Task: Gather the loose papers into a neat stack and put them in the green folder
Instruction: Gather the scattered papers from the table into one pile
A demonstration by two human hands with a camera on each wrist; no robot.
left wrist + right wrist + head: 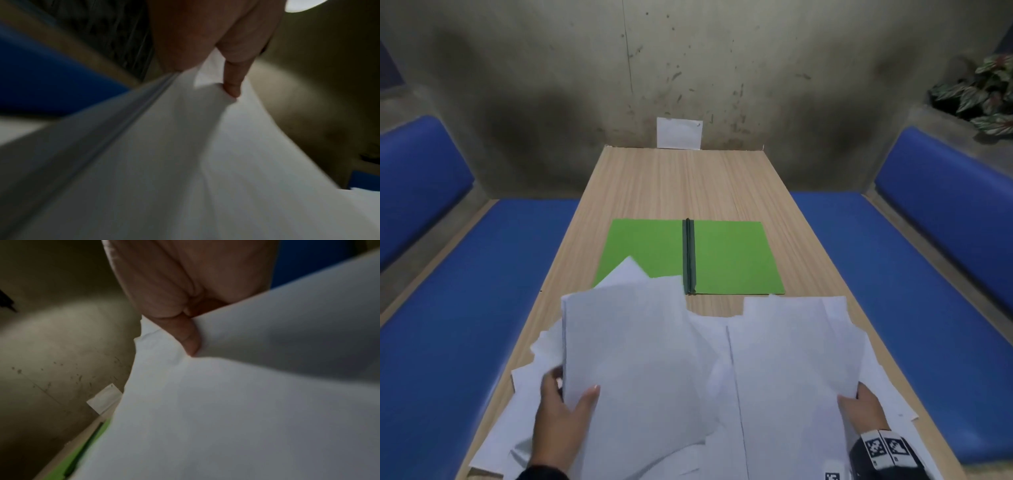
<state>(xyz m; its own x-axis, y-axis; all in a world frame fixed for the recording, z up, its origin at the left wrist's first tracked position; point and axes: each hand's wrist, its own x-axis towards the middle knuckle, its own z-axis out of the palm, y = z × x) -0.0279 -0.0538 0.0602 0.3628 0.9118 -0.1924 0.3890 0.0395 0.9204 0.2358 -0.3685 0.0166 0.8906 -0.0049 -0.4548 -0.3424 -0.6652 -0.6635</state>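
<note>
Several loose white papers (688,377) lie spread in an untidy heap over the near end of the wooden table. My left hand (565,407) grips a bundle of sheets (205,146) at its left edge, thumb on top and fingers underneath, tilted up off the pile. My right hand (861,407) pinches the right edge of other sheets (226,402), thumb on top. The green folder (732,257) lies open flat at mid-table, its dark spine upright in the middle. A paper corner overlaps the folder's near left flap.
The wooden table (681,185) runs away to a stained concrete wall. A white card (679,133) leans on the wall at the far end. Blue padded benches (482,291) flank both sides. A leafy plant (983,92) sits at the upper right.
</note>
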